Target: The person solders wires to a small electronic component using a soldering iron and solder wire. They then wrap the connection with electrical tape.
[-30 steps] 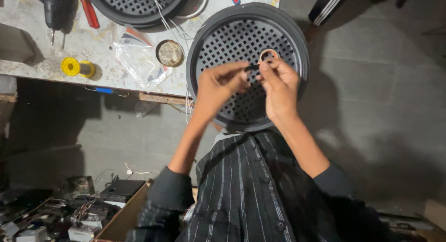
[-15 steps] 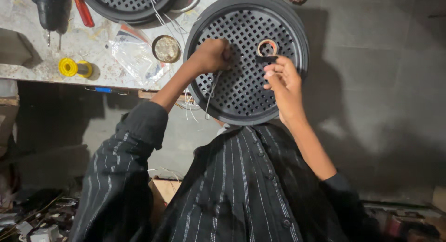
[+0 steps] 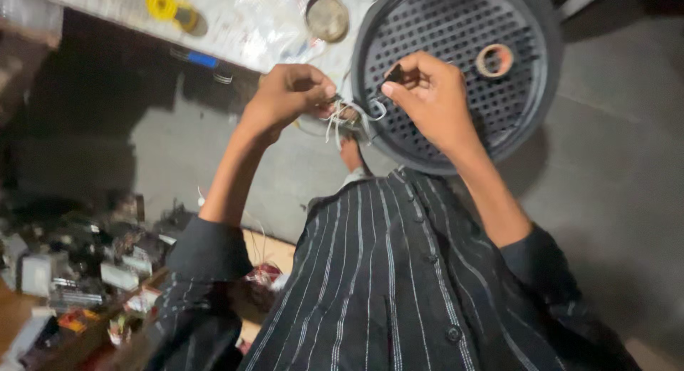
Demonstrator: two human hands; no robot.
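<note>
A round black perforated grille (image 3: 499,121) lies partly over the edge of the pale workbench (image 3: 256,36). A small roll of tan tape (image 3: 494,59) rests on it at the upper right. My left hand (image 3: 288,96) pinches a bundle of thin pale wires (image 3: 349,118) at the grille's left rim. My right hand (image 3: 431,93) is closed on a small dark piece (image 3: 394,74) just right of the wires, over the grille. The two hands are close together, almost touching.
On the bench sit a round metal tin lid (image 3: 327,17), a clear plastic bag (image 3: 260,22) and a yellow spool (image 3: 165,3). A box of mixed electronic parts (image 3: 85,271) stands on the floor at lower left. Grey concrete floor (image 3: 613,186) lies to the right.
The camera has moved closer and tilted. My left hand came down from the grille's top left to its left rim and took the wires. My right hand moved left to meet it.
</note>
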